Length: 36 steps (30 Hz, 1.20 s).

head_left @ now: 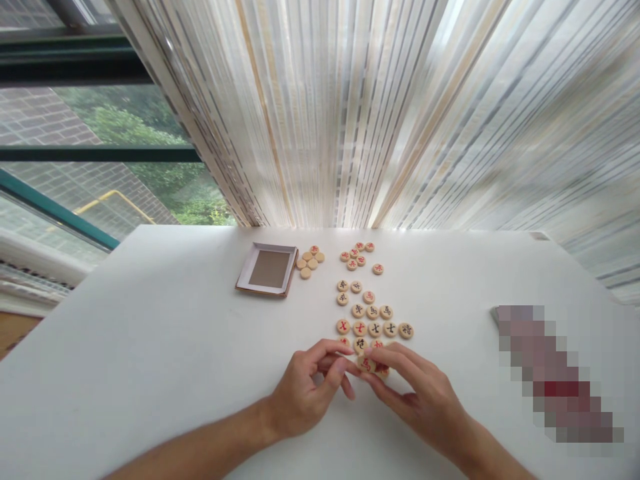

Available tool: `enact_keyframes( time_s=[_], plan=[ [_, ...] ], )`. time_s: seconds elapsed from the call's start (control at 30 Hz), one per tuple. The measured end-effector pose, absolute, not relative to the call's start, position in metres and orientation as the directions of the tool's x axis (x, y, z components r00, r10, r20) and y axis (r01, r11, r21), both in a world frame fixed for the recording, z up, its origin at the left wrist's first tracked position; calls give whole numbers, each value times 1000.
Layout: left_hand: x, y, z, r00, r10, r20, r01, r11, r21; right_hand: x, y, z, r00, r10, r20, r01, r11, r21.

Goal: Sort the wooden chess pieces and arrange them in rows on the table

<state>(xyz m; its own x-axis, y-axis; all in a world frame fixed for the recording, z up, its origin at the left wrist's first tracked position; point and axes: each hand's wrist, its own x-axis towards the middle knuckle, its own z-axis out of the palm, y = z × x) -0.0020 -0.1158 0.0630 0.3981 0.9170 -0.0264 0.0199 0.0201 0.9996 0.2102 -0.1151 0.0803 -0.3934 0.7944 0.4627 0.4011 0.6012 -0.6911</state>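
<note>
Low in the middle of the table, my right hand (425, 393) pinches a round wooden Chinese chess piece (367, 363) with a red character, between thumb and index finger. My left hand (313, 383) is at its left side, fingers apart, one fingertip at or very near the piece's edge; I cannot tell if it touches. Just beyond the hands lie rows of pieces with red or black characters, such as a black-marked piece (361, 345) and a row ending in another black-marked piece (405, 331). More red-marked pieces under my right fingers are partly hidden.
A shallow open box (240, 277) stands at the back left. Beside it are several blank-faced pieces (313, 265) and one red-marked piece (315, 249). A group of red-marked pieces (355, 253) lies farther right. A pixelated object (555, 373) is on the right. A striped curtain (320, 133) hangs behind the table.
</note>
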Motion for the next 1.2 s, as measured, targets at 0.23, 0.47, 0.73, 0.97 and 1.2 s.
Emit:
enact_keyframes(
  time_s=[0.23,0.47,0.73,0.97,1.2],
  plan=[
    [-2,-114,63,324,945,-36,1,38,999,221,-109,82,-176,896,409,456,442,-773],
    [-3,-114,66,408,913,-12,15,6,1000,205,-117,82,-366,857,364,358,490,-795],
    [-4,-115,65,434,901,3,17,-11,1000,205,-119,82,-406,854,325,351,474,-807],
    [-1,-116,63,412,908,80,48,-110,993,202,-120,93,-388,889,241,337,381,-861],
    [-1,-122,59,457,838,296,144,-399,906,200,-121,96,-407,908,96,338,248,-908]
  ],
)
